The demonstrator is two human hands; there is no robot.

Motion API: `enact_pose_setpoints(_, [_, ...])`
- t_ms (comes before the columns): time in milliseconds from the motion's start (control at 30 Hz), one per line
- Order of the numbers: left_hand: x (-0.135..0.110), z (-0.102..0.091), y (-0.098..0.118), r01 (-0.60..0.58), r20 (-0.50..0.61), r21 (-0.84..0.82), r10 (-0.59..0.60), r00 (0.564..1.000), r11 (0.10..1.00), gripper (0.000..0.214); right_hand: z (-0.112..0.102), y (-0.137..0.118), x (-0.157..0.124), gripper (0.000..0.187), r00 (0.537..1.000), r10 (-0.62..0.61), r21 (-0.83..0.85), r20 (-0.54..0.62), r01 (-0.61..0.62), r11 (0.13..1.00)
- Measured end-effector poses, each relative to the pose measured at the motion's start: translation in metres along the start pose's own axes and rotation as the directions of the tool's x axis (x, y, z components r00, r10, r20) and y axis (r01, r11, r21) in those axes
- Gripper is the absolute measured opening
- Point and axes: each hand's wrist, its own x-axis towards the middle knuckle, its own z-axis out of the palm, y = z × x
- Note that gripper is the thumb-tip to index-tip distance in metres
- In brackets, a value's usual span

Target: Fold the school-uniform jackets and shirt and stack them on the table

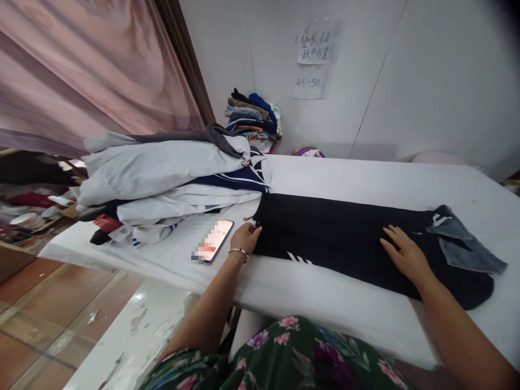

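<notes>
A long black garment [325,225] lies folded lengthwise across the white table, with slanted white stripes near its front edge. I cannot tell whether it is a jacket or trousers. My left hand [245,238], wearing a bracelet, pinches the garment's left end, close to a small cord or zipper pull [248,218]. Fingers stretched out, my right hand [402,252] rests flat on the garment's right half. Beyond that hand, a grey-blue denim piece [467,252] lies at the garment's right end, partly over it.
A phone [213,241] with a lit screen lies left of my left hand. Heaped white, grey and navy clothes [162,168] cover the table's left side. Folded clothes [254,122] are stacked behind, by the wall with handwritten paper signs [317,46]. A pink curtain [101,65] hangs at left.
</notes>
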Motion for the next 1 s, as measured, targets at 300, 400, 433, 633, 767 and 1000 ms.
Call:
enact_pose_setpoints(300, [0.001,0.007,0.005,0.048,0.032,0.081,-0.051,0.998,0.996,0.031,-0.003,-0.063,-0.033,0.035,0.949,-0.274,0.268,0.158,0.226,0.937])
enact_pose_setpoints(400, [0.005,0.005,0.006,0.061,0.016,0.084,-0.062,0.998,0.995,0.018,0.005,-0.065,-0.031,0.034,0.931,-0.316,0.246,0.186,0.267,0.932])
enact_pose_setpoints(433, [0.006,0.004,0.006,0.068,0.011,0.085,-0.070,0.998,0.994,0.016,0.006,-0.064,-0.030,0.034,0.929,-0.320,0.246,0.188,0.270,0.931])
enact_pose_setpoints(633, [0.008,0.002,0.005,0.092,0.002,0.135,-0.093,0.996,0.987,0.012,0.007,-0.062,-0.031,0.033,0.941,-0.291,0.263,0.172,0.241,0.934])
enact_pose_setpoints(767, [0.009,0.002,0.006,0.086,0.008,0.175,-0.089,0.996,0.981,0.015,0.003,-0.054,-0.027,0.029,0.964,-0.261,0.200,0.057,0.245,0.949])
enact_pose_setpoints(1000, [0.022,0.001,0.007,-0.048,0.063,0.188,0.036,0.997,0.981,0.061,0.006,-0.034,-0.020,0.035,1.000,-0.021,-0.109,-0.001,0.021,0.994])
